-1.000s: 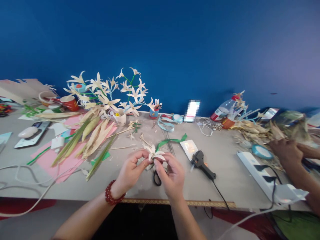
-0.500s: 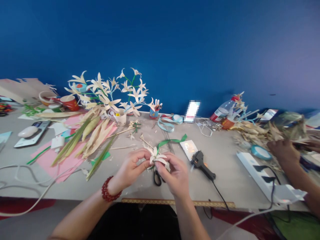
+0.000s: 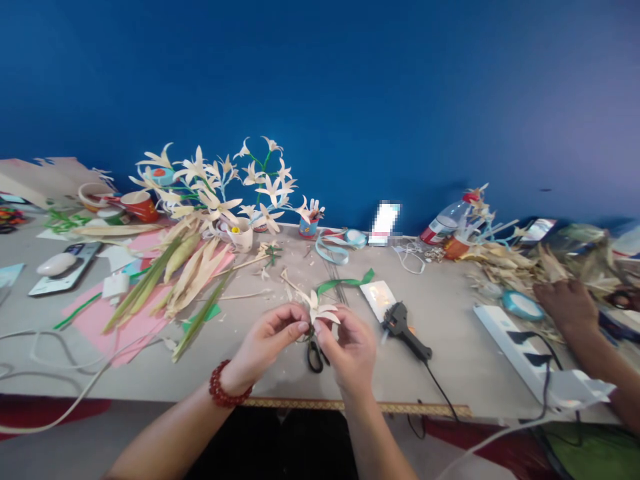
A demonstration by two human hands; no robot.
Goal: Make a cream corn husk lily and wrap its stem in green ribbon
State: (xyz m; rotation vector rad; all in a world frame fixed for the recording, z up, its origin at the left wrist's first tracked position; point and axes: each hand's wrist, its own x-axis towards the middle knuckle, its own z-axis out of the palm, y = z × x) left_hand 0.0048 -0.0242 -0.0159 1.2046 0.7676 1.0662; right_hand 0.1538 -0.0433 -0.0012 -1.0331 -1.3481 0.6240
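Between my two hands, above the table's front part, is a cream-white artificial flower (image 3: 323,311) with narrow pointed petals. My right hand (image 3: 353,343) pinches it at the base of its petals. My left hand (image 3: 277,337), with a red bead bracelet at the wrist, has thumb and forefinger pinched at the flower's lower left side. What lies below the petals is mostly hidden by my fingers. Just behind the flower a green ribbon (image 3: 345,283) lies on the table. Black scissor handles (image 3: 315,358) show beneath my hands.
A black glue gun (image 3: 407,331) with its cord lies right of my hands. Farther right are a white power strip (image 3: 505,347) and another person's hand (image 3: 567,307). Corn husks (image 3: 193,280) lie on pink paper at left. White flowers (image 3: 215,200) stand behind in a cup (image 3: 241,237).
The flower has shifted slightly right and up, and its petals have turned rightward. My left hand has moved a little to the right. My right hand stays nearly in place.
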